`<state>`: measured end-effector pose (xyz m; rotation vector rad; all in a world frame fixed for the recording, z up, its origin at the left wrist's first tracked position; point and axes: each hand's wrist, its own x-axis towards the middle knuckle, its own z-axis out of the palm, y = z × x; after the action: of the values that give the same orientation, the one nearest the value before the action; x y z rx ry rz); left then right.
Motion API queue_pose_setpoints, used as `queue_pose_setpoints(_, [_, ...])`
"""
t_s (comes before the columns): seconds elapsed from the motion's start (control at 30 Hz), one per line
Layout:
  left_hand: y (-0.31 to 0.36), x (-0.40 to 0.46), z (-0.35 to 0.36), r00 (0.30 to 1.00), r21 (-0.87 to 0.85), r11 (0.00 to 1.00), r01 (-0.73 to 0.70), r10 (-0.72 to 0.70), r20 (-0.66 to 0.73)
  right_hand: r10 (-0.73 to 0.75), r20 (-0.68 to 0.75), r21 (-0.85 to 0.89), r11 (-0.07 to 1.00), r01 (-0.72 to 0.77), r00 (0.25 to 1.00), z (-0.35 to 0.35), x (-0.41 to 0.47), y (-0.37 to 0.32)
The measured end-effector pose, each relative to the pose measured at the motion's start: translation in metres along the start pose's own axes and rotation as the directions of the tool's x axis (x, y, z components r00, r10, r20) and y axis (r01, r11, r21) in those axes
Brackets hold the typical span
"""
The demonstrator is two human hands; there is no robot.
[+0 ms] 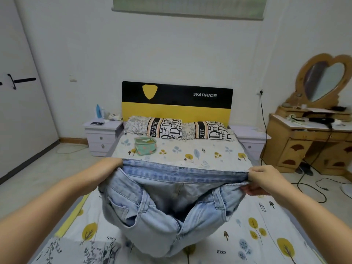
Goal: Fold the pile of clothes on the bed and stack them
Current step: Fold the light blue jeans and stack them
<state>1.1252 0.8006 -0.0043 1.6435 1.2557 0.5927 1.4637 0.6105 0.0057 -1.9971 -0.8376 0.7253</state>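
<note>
A pair of light blue jeans (163, 212) hangs in the air over the bed (247, 235), held up by its waistband, which is stretched wide. My left hand (109, 168) grips the waistband's left end. My right hand (261, 181) pinches its right end. The seat and legs sag down in a bundle toward the tree-printed sheet. At the bottom left lies a grey-and-white floral cloth (76, 252), partly cut off by the frame's edge.
A small green pouch (145, 143) sits on the bed near two patterned pillows (179, 130) and the yellow-black headboard (177, 103). White nightstands (101, 136) flank the bed. A wooden dresser (312, 141) with a heart mirror stands right, cables trailing on the floor.
</note>
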Motion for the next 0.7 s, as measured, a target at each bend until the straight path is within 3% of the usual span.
queue_pose_setpoints(0.07, [-0.003, -0.003, -0.001, 0.997, -0.226, 0.973, 0.043, -0.027, 0.077, -0.027, 0.035, -0.034, 0.999, 0.028, 0.999, 0.001, -0.003, 0.004])
queue_pose_setpoints(0.13, [-0.007, -0.003, -0.008, 0.963, -0.309, 0.951, 0.009, 0.075, 0.258, -0.093, 0.048, -0.184, 0.978, 0.101, 0.994, 0.002, -0.006, 0.01])
queue_pose_setpoints(0.23, [-0.017, 0.002, -0.018, 0.821, -0.243, 0.97, -0.013, 0.149, 0.55, -0.154, -0.023, -0.308, 0.941, 0.14, 0.988, 0.008, -0.009, 0.021])
queue_pose_setpoints(0.3, [-0.027, 0.009, -0.019, 0.758, -0.169, 0.986, -0.008, 0.116, 0.642, -0.159, -0.102, -0.286, 0.95, 0.124, 0.982, 0.013, -0.008, 0.031])
queue_pose_setpoints(0.4, [-0.043, 0.021, -0.012, 0.843, -0.126, 0.992, -0.032, 0.094, 0.53, -0.208, -0.164, -0.262, 0.952, 0.16, 0.964, 0.023, -0.012, 0.046])
queue_pose_setpoints(0.5, [-0.052, 0.025, -0.001, 0.931, -0.082, 0.989, -0.123, 0.144, 0.335, -0.203, -0.14, -0.061, 0.979, 0.197, 0.969, 0.033, -0.02, 0.057])
queue_pose_setpoints(0.57, [-0.055, 0.025, 0.007, 0.958, -0.075, 0.985, -0.154, 0.168, 0.231, -0.199, -0.17, 0.011, 0.979, 0.204, 0.965, 0.037, -0.022, 0.065])
queue_pose_setpoints(0.7, [-0.048, 0.02, 0.022, 0.963, -0.088, 0.96, -0.264, 0.267, 0.024, -0.282, -0.346, -0.034, 0.957, 0.289, 0.895, 0.04, -0.027, 0.067])
